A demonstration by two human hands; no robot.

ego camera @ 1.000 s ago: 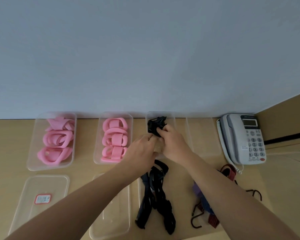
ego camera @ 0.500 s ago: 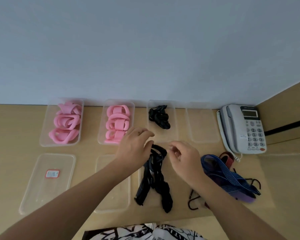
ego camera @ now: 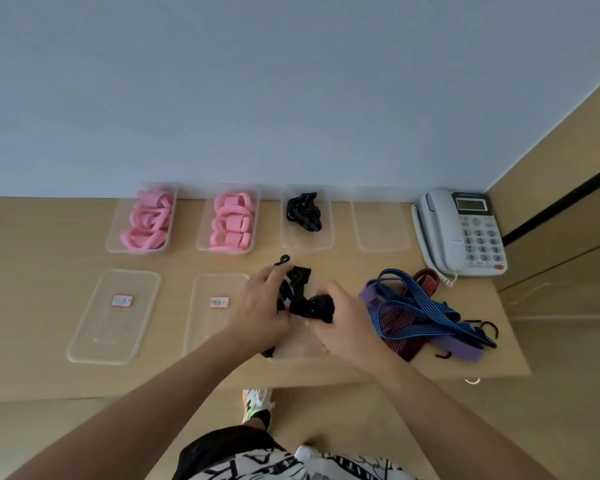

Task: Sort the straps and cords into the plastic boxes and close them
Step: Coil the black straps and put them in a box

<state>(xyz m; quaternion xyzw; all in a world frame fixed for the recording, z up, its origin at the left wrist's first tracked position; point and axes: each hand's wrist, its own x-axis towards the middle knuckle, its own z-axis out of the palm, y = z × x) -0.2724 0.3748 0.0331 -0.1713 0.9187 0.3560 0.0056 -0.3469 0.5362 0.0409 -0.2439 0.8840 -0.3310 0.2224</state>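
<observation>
A bundle of black straps [ego camera: 303,299] — flat webbing with plastic buckles, partly wadded into a dark lump — sits between both hands near the middle of the table [ego camera: 32,306], a little toward its front edge. The left hand [ego camera: 262,308] comes in from the left with its fingers [ego camera: 274,275] curled over the upper part of the bundle, where a buckle and a small loop stick out toward the back; the right hand [ego camera: 343,323] grips the wadded lump from the right, fingers bent round it. A loose tail of the same strap shows under the left wrist, lying on a clear lid [ego camera: 291,351] beneath the hands. Along the back edge of the table stand four clear plastic boxes: the far-left box [ego camera: 113,242] and the second box [ego camera: 201,242] each hold pink looped straps [ego camera: 146,221], the third box [ego camera: 286,242] holds another crumpled black strap [ego camera: 303,213], and the fourth box [ego camera: 381,242] is next to a grey desk phone [ego camera: 459,230] at the back right corner. Two more clear lids with red-bordered labels — one [ego camera: 113,317] near the left, one [ego camera: 210,313] just beside the left hand — lie flat in front of the pink boxes. To the right of the hands lies a tangle of elastic cords [ego camera: 420,306] in blue, red and purple with black hooks, just beside the right hand.
</observation>
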